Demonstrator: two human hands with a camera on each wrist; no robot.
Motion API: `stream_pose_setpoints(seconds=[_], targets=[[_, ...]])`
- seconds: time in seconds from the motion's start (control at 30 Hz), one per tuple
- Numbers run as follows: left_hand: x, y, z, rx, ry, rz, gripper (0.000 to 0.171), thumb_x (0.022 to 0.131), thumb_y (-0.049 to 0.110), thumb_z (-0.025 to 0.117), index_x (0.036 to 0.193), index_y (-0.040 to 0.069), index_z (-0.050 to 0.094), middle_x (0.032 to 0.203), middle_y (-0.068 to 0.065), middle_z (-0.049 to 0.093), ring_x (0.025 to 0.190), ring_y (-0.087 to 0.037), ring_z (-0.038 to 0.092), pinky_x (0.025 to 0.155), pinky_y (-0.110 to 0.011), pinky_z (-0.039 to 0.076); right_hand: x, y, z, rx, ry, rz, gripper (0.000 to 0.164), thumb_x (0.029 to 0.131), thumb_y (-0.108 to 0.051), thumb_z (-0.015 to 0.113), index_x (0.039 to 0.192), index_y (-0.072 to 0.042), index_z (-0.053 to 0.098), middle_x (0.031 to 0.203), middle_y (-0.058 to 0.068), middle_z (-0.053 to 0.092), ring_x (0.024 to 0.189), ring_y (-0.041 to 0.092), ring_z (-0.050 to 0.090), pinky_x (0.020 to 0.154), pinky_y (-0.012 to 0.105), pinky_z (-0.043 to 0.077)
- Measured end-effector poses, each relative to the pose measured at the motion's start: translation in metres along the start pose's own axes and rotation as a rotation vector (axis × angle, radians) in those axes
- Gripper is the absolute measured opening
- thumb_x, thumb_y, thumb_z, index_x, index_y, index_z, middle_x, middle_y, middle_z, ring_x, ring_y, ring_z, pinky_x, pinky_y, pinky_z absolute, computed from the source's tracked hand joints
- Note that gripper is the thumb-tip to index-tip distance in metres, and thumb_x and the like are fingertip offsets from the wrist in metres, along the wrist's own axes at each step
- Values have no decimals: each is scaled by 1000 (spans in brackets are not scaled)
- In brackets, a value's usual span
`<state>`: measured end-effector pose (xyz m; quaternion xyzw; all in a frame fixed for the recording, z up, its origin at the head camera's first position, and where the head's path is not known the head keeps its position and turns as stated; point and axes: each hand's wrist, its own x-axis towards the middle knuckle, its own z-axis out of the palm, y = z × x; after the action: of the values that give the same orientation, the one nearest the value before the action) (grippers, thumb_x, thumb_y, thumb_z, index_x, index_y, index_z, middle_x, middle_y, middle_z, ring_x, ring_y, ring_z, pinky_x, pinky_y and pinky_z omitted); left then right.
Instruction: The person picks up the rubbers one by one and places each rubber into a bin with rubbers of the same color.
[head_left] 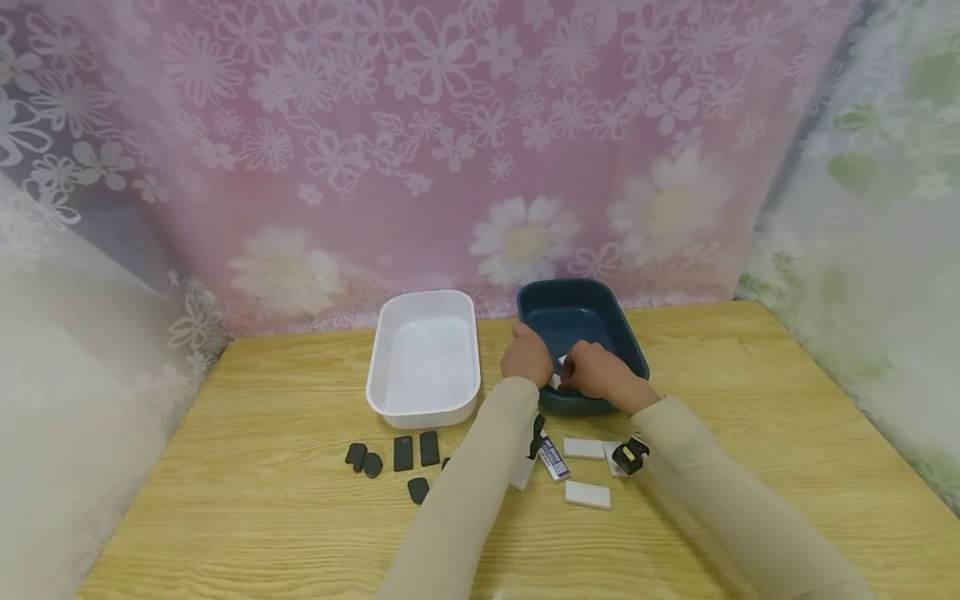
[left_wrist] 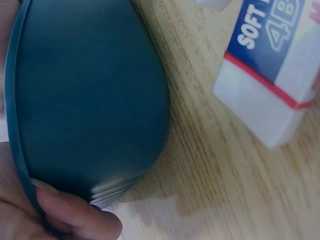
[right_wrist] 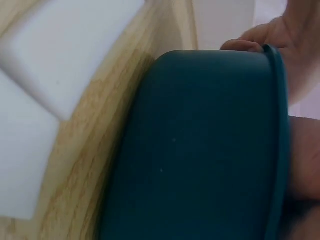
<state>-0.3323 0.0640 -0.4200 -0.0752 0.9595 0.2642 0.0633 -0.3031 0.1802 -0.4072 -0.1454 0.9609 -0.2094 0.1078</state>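
Note:
A dark blue tray [head_left: 581, 407] stands at the back of the wooden table. My left hand [head_left: 527, 357] grips its left rim; in the left wrist view, the thumb and a finger [left_wrist: 80, 215] pinch over the edge. Reaching inside the near left part of the tray, my right hand [head_left: 600, 372] has curled fingers against a white eraser [head_left: 555, 381], seemingly pinching it. Its fingertips are hidden behind the tray wall [right_wrist: 200, 140] in the right wrist view. In front of the tray lies an eraser with a blue printed sleeve [head_left: 553, 458], near plain white blocks [head_left: 587, 494].
A white tray [head_left: 423, 418] stands left of the blue one. Several small black objects lie before it, among them a flat rectangular piece [head_left: 402, 454] and a rounded one [head_left: 372, 465]. Flowered cloth [head_left: 450, 167] hangs behind the table.

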Motion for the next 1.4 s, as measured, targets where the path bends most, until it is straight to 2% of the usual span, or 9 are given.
stream_pose_setpoints(seconds=[0.2,0.27,0.4,0.47,0.63,0.9,1.1,1.23,1.4], targets=[[2,-2,5,7,-7,-16,51,85,20,70,121,4,38,69,-10,61,64,-23,64,57,-36,52,-6,0,0,12,-37,-42,26,95,-13,58,72,-7,69,60,0,56,53,14,49,57,31,42],[2,-2,5,4,-4,-11,50,85,20,70,120,4,38,70,-11,62,65,-24,64,57,-36,52,-10,-1,-2,16,-19,-49,26,97,-14,53,79,-6,70,65,1,59,55,13,50,57,31,42],[1,-3,2,-3,5,7,49,86,19,70,119,3,38,76,-13,65,71,-26,66,61,-37,53,-25,0,-9,31,97,-97,22,98,-14,53,105,-1,69,94,9,67,76,19,61,69,39,49],[3,-4,3,-6,15,7,49,86,19,70,119,3,38,80,-14,66,74,-27,67,63,-38,53,-33,1,-12,32,170,-125,23,97,-15,55,110,0,67,103,12,65,83,22,61,73,41,49],[5,-6,3,-18,40,-1,46,84,18,70,115,4,39,88,-16,68,81,-28,67,68,-40,54,-54,4,-15,33,309,-160,21,95,-13,57,110,-1,66,101,12,61,77,20,56,68,38,47],[7,-7,1,-10,21,-9,44,85,18,69,113,4,38,87,-16,68,79,-27,67,67,-39,54,-80,11,-14,52,359,-189,12,94,-13,61,100,-6,68,88,1,59,69,12,50,63,33,44],[4,-5,2,-14,16,5,44,86,18,68,115,3,38,89,-16,68,81,-27,67,68,-40,54,-104,15,-9,38,317,-151,9,93,-13,62,97,-9,69,81,-7,58,70,9,52,63,32,45],[2,-3,2,-30,32,14,42,87,17,67,114,3,38,90,-17,68,82,-28,67,70,-40,54,-118,18,-5,23,213,-93,12,92,-17,63,100,-8,68,82,-7,58,68,8,51,59,30,44],[-2,0,1,-38,41,25,41,87,17,67,113,3,39,92,-17,68,84,-28,67,70,-40,54,-125,23,9,28,68,12,28,90,-26,67,109,-5,64,87,-1,59,69,12,53,60,32,44]])
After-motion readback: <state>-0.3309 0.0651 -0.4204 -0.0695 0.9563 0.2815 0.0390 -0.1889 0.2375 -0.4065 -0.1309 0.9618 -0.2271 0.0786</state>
